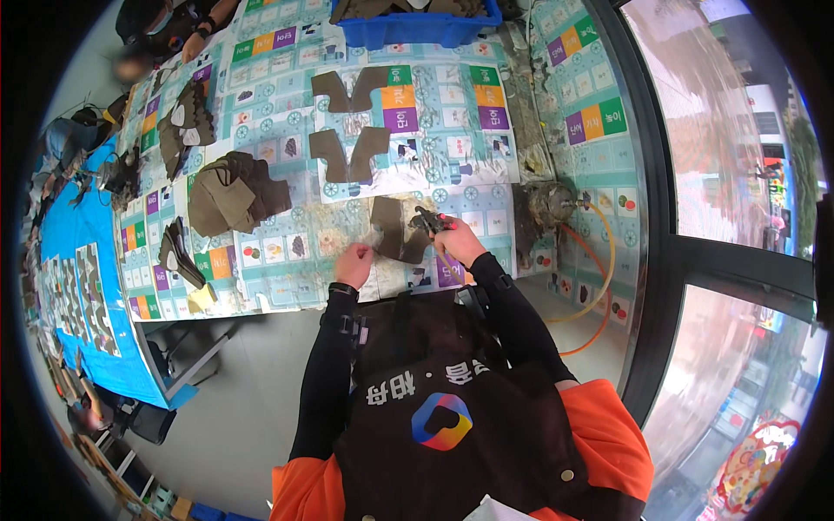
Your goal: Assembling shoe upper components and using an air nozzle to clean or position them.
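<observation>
In front of me a dark brown V-shaped cut piece [387,227] lies on the patterned table cover. My right hand [460,241] is wrapped round a dark spray gun [427,220], its head over the right part of that piece. My left hand [354,264] is beside the piece's left edge with fingers curled together; what they hold, if anything, is hidden. Beyond lie two more brown V-shaped pieces, a nearer one [349,154] and a farther one [351,90]. A pile of brown pieces [228,198] sits to the left.
A smaller stack [178,256] and a layered pile [186,126] of pieces lie farther left. A blue bin [417,33] of brown pieces stands at the far edge. Yellow and orange hoses [608,269] hang by a dirty metal pot [547,207] at right. Another person's hand [193,46] is far left.
</observation>
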The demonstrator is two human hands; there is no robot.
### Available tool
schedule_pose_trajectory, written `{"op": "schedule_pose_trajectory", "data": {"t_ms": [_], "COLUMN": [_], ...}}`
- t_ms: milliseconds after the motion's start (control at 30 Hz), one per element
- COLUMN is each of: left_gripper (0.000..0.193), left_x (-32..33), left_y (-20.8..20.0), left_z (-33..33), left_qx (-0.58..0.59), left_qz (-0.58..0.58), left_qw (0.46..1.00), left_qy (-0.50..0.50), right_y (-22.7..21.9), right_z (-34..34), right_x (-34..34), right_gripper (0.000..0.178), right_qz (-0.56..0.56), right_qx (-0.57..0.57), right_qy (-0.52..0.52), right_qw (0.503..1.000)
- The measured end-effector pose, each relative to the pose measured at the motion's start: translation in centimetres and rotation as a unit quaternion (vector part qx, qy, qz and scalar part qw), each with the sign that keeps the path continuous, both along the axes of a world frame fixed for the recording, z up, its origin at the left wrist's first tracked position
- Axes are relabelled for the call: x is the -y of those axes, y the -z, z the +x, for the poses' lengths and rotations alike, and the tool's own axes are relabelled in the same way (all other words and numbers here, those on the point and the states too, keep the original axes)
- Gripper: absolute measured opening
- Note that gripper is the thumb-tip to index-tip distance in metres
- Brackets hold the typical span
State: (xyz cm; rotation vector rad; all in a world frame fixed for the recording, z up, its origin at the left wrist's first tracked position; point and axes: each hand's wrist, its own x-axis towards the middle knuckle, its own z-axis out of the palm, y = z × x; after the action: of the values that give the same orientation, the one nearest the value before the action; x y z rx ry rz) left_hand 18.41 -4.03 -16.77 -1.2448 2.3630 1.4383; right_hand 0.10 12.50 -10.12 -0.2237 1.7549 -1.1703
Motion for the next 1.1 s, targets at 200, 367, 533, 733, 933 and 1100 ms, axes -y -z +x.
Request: {"op": "schedule_pose_trajectory", "data": {"t_ms": [200, 367, 533, 733, 933, 1100], "left_gripper": [0.024, 0.024, 0.025, 0.022, 0.017, 0.014], "left_x": [-0.4, -0.5, -0.5, -1.3, -1.6, 0.1], "left_y": [1.2, 0.4, 0.6, -1.6, -9.4, -15.7], "left_z": [-0.5, -1.2, -1.1, -3.1, -7.6, -15.2], "left_qx": [-0.005, -0.006, -0.017, -0.027, -0.138, -0.312], "left_qz": [0.009, 0.014, 0.005, 0.137, 0.117, 0.177], "left_qw": [1.000, 1.000, 1.000, 0.990, 0.982, 0.934], "left_qy": [0.009, 0.012, 0.015, -0.014, 0.055, 0.005], "right_y": [-3.2, -1.9, -2.6, -2.3, -3.8, -4.2], "right_z": [-0.1, -0.4, 0.2, 0.5, -0.5, -1.5], "right_x": [1.7, 1.9, 2.1, 0.1, -3.9, -7.9], "right_gripper": [0.013, 0.014, 0.018, 0.021, 0.027, 0.030], "right_qz": [0.008, -0.008, 0.004, -0.085, -0.048, -0.020], "right_qx": [0.043, 0.025, -0.020, 0.020, 0.030, -0.032], "right_qy": [0.036, 0.060, 0.046, 0.139, 0.207, 0.288], "right_qw": [0.998, 0.998, 0.999, 0.987, 0.977, 0.957]}}
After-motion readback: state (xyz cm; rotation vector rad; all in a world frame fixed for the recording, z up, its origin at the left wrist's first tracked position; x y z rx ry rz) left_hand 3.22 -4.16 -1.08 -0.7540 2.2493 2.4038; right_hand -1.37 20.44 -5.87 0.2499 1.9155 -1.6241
